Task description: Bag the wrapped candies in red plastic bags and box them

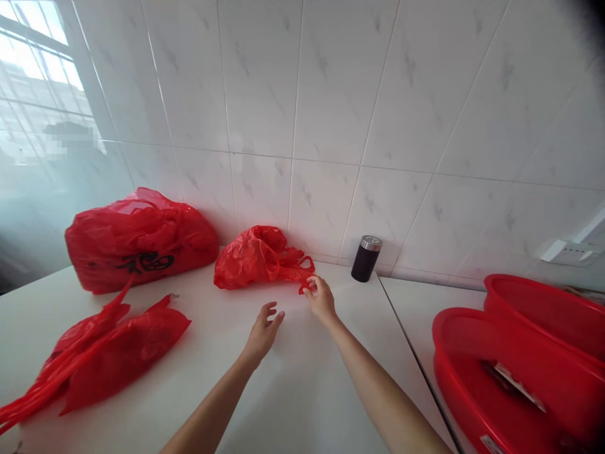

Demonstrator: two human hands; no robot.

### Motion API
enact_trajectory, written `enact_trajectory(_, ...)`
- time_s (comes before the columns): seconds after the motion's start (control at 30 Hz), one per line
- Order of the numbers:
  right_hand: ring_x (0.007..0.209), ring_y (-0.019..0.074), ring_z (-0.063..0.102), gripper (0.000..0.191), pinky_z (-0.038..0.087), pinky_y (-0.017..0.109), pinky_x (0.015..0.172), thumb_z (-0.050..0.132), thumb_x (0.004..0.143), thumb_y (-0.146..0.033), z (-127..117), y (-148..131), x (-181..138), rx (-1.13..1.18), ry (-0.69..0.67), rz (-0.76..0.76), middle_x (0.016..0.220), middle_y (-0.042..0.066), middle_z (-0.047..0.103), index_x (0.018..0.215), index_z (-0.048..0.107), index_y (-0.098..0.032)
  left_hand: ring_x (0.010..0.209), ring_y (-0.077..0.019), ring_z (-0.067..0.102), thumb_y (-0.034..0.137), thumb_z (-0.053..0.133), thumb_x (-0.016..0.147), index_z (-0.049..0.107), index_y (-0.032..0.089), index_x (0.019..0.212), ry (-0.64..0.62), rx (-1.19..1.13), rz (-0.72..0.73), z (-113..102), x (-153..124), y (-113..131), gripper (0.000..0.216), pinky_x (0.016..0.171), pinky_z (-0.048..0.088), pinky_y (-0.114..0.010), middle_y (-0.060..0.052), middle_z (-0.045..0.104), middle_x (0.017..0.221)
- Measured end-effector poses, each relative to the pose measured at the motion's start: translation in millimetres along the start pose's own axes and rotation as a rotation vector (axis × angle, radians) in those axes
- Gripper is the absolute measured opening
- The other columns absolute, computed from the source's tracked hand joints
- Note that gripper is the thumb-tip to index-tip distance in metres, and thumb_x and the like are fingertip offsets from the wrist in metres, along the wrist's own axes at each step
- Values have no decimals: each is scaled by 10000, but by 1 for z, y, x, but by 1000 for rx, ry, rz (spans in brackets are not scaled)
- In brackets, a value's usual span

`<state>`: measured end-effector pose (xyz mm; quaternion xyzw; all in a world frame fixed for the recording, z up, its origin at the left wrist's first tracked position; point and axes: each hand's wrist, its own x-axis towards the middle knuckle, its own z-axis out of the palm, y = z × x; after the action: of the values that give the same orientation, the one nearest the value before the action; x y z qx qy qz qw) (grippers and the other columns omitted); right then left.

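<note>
Now I've the right hand (322,301) pinching the middle red bag (250,261) by its loose end (301,289), likely for purchase; left hand (261,335) hovers empty, fingers parted.

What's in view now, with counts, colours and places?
Printed plastic bag: one, red with black character, back left
Crumpled plastic bag: one, red, centre back
Twisted plastic bag: at least one, red, front left
Lidded tumbler: one, dark with silver lid, right of centre
Plastic basins: two, red, far right
Wall outlet: one, white, right
Tabletop: two sections, white, below
Wall tiles: many, white, behind
Window or its reflection: one, bright, upper left
Left hand: one, bare, open, centre
Right hand: one, bare, fingertips on crumpled plastic bag
</note>
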<state>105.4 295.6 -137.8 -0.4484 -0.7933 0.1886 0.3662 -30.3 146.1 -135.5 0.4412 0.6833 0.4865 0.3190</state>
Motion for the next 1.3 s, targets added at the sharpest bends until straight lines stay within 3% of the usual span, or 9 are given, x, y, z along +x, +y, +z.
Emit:
enact_trajectory(0.13, 1282, 265, 450, 655, 382, 397, 1014, 673, 797, -273, -2, -3, 10, -107, 22, 14, 1388, 128, 490, 1397, 413, -228, 1060, -256, 617, 563, 507, 830, 466, 196, 1283, 17, -116, -37, 2, 2, -6, 585, 921, 464, -394, -163, 575, 1254)
enact_trajectory(0.27, 946, 237, 632, 173, 434, 363, 859, 668, 803, -232, -6, -6, 7, -169, -130, -8, 951, 55, 693, 974, 650, -209, 1123, -272, 599, 572, 570, 798, 484, 199, 1243, 37, -212, -52, 1, -3, -8, 588, 971, 438, -417, -159, 582, 1246)
enact_trajectory(0.33, 823, 206, 639, 22, 422, 354, 837, 617, 836, -194, -10, -15, -14, -183, -176, -41, 805, 26, 688, 837, 640, -197, 1163, -274, 585, 571, 572, 809, 466, 189, 1271, 30, -264, -66, -1, -5, -7, 609, 1001, 418, -418, -173, 575, 1271)
enact_trajectory(0.57, 874, 169, 628, 142, 447, 291, 821, 651, 850, -289, -46, -59, -125, 115, -317, -214, 937, 9, 685, 987, 647, -250, 1034, -281, 656, 493, 662, 799, 556, 176, 1210, -182, -440, -97, 0, -27, 13, 530, 866, 505, -375, -129, 696, 1104)
enact_trajectory(0.77, 927, 186, 597, 222, 460, 319, 833, 527, 921, -407, -86, -39, -137, 331, 32, 163, 1021, 58, 639, 1014, 592, -216, 904, -258, 680, 490, 617, 836, 629, 170, 1151, -345, -502, -151, 2, -52, 26, 450, 752, 527, -338, -100, 720, 1042)
enact_trajectory(0.97, 639, 118, 520, 248, 423, 252, 644, 630, 857, -440, -95, -51, -154, 767, -314, 364, 709, -32, 561, 938, 613, -207, 950, -242, 654, 482, 537, 895, 610, 212, 1251, -483, -523, -35, 11, -68, 23, 453, 797, 517, -327, -79, 701, 1096)
enact_trajectory(1.03, 564, 97, 469, 237, 393, 230, 582, 683, 815, -407, -104, -58, -157, 900, -259, 433, 642, -61, 505, 933, 592, -222, 983, -242, 634, 477, 517, 900, 618, 215, 1247, -409, -427, 21, 11, -65, 11, 447, 829, 502, -325, -71, 693, 1068)
enact_trajectory(1.17, 600, 117, 529, 276, 437, 247, 610, 681, 803, -402, -130, -65, -155, 1159, 35, 439, 694, -54, 537, 888, 464, -255, 834, -209, 613, 482, 503, 884, 545, 205, 1324, 19, -140, 8, -5, -57, -2, 522, 747, 485, -307, -37, 633, 877)
enact_trajectory(1.3, 600, 117, 520, 172, 444, 248, 606, 610, 875, -366, -142, -84, -157, 877, 99, 213, 687, -43, 509, 874, 488, -245, 846, -199, 571, 477, 528, 872, 508, 236, 1319, 263, 30, 187, -27, -70, 38, 508, 685, 461, -285, -59, 583, 1015)
